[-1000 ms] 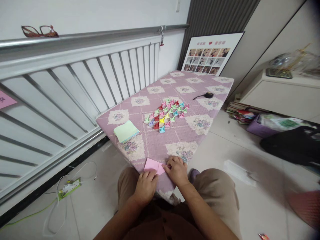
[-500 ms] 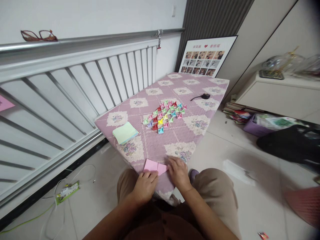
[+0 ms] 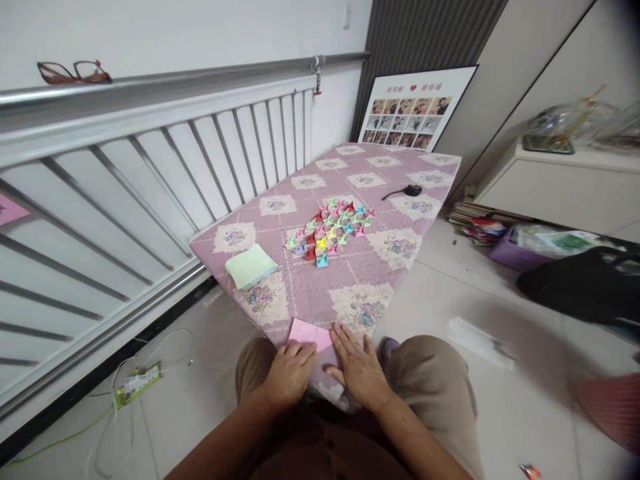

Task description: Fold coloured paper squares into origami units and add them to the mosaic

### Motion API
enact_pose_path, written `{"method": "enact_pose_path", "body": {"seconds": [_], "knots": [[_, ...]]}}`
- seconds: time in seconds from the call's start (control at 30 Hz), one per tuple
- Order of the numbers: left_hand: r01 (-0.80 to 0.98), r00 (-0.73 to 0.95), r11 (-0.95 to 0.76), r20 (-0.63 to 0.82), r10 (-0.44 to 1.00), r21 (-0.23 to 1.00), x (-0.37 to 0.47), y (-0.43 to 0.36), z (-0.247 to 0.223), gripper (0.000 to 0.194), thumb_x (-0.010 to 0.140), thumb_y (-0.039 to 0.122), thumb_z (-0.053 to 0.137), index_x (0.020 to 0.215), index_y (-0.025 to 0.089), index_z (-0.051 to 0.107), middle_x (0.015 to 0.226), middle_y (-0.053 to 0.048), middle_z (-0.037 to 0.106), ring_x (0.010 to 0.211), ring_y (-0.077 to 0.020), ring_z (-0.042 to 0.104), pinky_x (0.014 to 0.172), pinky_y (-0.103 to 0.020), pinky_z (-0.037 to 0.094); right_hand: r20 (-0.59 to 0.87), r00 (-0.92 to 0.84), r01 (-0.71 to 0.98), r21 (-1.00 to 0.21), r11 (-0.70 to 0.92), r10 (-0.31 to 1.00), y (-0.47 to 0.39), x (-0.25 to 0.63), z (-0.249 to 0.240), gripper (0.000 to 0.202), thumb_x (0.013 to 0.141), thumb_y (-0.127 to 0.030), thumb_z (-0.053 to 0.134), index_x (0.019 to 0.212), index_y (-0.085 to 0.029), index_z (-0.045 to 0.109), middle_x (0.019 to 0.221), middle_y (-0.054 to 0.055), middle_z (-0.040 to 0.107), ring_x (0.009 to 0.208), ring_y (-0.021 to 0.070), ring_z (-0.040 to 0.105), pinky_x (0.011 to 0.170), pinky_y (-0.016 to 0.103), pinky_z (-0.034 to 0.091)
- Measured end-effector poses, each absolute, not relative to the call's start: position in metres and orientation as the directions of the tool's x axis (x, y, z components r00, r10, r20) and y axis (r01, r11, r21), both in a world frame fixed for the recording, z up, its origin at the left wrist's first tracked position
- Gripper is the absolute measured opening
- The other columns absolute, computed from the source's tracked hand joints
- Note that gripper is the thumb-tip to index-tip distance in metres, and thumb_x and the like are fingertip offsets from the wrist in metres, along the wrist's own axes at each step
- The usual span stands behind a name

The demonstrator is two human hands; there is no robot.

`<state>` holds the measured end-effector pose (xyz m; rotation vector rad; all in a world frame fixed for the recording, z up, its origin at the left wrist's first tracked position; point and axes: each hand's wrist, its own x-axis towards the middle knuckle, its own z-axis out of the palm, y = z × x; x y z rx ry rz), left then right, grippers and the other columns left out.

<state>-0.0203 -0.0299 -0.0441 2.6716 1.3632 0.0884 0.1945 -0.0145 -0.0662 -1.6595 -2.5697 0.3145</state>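
While the creased pink paper sheet (image 3: 303, 331) is laid at the near end of the mauve, floral-clothed worktop (image 3: 313, 293), its near left edge is covered by the bent fingers of the left hand (image 3: 291, 373), though whether it is pinched in that grip cannot be told; by its right edge the right hand (image 3: 357, 363) is spread open, palm down; beyond, a pale green-topped paper stack (image 3: 251, 267) and small multicoloured folded-paper pieces (image 3: 331, 233) are set out.
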Motion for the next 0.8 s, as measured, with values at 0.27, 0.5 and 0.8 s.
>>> {"method": "enact_pose_path", "body": {"seconds": [0.27, 0.5, 0.8], "knots": [[0.814, 0.56, -0.55, 0.001, 0.829, 0.188, -0.019, -0.032, -0.046, 0.036, 0.091, 0.02, 0.044, 0.125, 0.023, 0.053, 0.133, -0.005, 0.053, 0.106, -0.0231, 0.047, 0.089, -0.038, 0.037, 0.251, -0.342, 0.861, -0.302, 0.409, 0.905, -0.013, 0.186, -0.051, 0.034, 0.094, -0.026, 0.042, 0.123, -0.019, 0.058, 0.121, 0.012, 0.062, 0.111, 0.0248, 0.054, 0.093, 0.043, 0.041], [0.819, 0.55, -0.539, 0.001, 0.835, 0.196, -0.016, -0.033, -0.045, 0.037, 0.091, 0.02, 0.044, 0.127, 0.022, 0.05, 0.124, -0.005, 0.058, 0.105, -0.0241, 0.047, 0.087, -0.039, 0.038, 0.412, -0.375, 0.811, -0.289, 0.509, 0.83, -0.018, 0.152, -0.041, 0.024, 0.089, -0.018, 0.053, 0.111, -0.021, 0.063, 0.111, 0.009, 0.065, 0.107, 0.0263, 0.052, 0.093, 0.045, 0.036], [0.8, 0.527, -0.52, 0.064, 0.847, 0.299, -0.038, -0.019, -0.041, 0.029, 0.089, 0.019, 0.048, 0.116, 0.024, 0.058, 0.126, -0.003, 0.057, 0.112, -0.0222, 0.047, 0.097, -0.038, 0.039, 0.371, -0.36, 0.698, -0.502, 0.511, 0.856, -0.009, 0.151, -0.078, 0.025, 0.086, -0.01, 0.049, 0.104, -0.018, 0.066, 0.096, 0.009, 0.063, 0.09, 0.0205, 0.056, 0.081, 0.034, 0.047]]}}
